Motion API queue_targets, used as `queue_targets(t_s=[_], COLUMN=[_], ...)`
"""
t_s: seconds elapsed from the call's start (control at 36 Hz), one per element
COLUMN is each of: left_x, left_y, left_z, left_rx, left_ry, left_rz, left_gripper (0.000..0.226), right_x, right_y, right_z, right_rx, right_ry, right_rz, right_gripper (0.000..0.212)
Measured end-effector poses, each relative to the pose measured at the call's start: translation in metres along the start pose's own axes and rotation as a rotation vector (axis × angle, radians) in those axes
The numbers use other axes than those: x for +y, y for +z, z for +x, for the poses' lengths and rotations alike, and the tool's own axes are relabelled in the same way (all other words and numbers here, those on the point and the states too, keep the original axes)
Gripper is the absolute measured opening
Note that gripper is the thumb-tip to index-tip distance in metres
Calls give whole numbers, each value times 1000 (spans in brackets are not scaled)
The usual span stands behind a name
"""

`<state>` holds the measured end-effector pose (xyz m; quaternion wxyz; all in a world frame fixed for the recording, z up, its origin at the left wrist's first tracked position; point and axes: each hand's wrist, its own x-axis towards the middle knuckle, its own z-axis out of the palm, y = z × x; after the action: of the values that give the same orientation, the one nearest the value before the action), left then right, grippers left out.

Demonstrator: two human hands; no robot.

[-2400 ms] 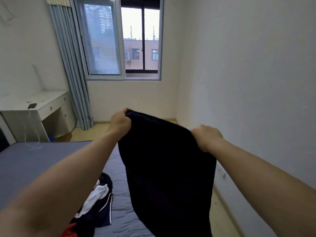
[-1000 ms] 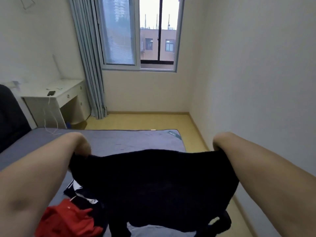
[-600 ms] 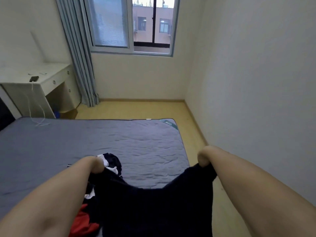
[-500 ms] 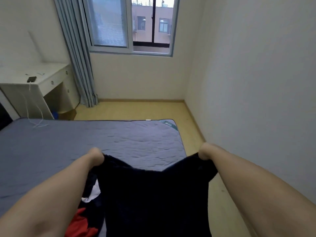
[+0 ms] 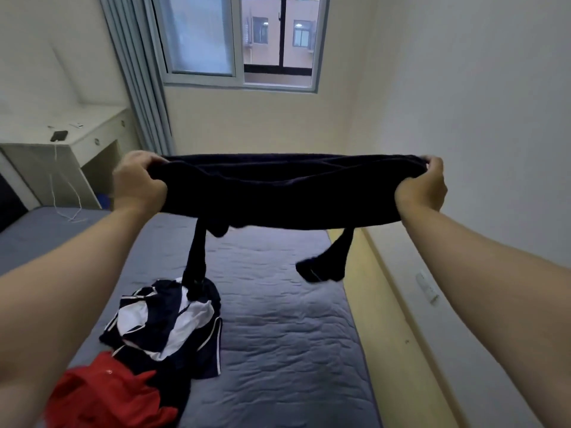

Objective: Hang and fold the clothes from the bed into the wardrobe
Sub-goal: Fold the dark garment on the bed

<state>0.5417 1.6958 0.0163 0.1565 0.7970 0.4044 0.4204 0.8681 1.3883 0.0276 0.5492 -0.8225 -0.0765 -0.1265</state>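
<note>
At the far left stands a white counter (image 5: 102, 131), with a dark phone (image 5: 58, 135) laid on its top and a white cable (image 5: 73, 216) hung from the phone down to the corner of the bed (image 5: 278, 335). A grey-blue curtain (image 5: 136, 72) is drawn aside beside the window (image 5: 241, 41). The left end of a black garment (image 5: 284, 189) is gripped by the left hand (image 5: 139, 183), whose fingers (image 5: 145, 158) are curled over the bunched cloth. Below that arm, a red garment (image 5: 102, 396) is heaped at the near edge of the bed; a small white mark is borne on it, too small to be read. Just beyond it a navy-and-white garment (image 5: 167, 322) is crumpled on the grey quilted bed. The black garment is held stretched level in the air above the bed, between both hands, with two sleeves hung down from it. The left sleeve is seen reaching the navy-and-white garment, though contact cannot be told, and the right sleeve is hung free over the bed's right edge. The right end is gripped by the right hand (image 5: 423, 189), its fingers (image 5: 434, 164) closed round the cloth. A white wall socket (image 5: 428, 287) is set low in the right wall, above the yellow floor (image 5: 401, 335).
</note>
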Motion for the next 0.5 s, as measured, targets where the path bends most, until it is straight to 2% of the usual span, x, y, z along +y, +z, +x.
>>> queue_targets(t_s=[0.14,0.22,0.28,0.36,0.5], left_x=[-67,-115,-150,-207,-293], left_y=[48,89,117,160,223], left_z=[-57,-105,-143,-206,-322], left_rx=[-190,-405,-620,-883,-1121], left_ry=[-89,-156,-200,-255,-257], left_rz=[138,232,337,456,564], left_gripper=[48,48,51,57,55], right_x=[63,123,174,270,422], right_y=[24,51,69,99,129], right_z=[-24,-51,-77,-121,-206], right_rx=[-219,-384,-482,-619,-698], right_ry=[62,49,42,54,271], right_rz=[-181,-396,-613,-842,-949], right_gripper=[33,22,14,29,30])
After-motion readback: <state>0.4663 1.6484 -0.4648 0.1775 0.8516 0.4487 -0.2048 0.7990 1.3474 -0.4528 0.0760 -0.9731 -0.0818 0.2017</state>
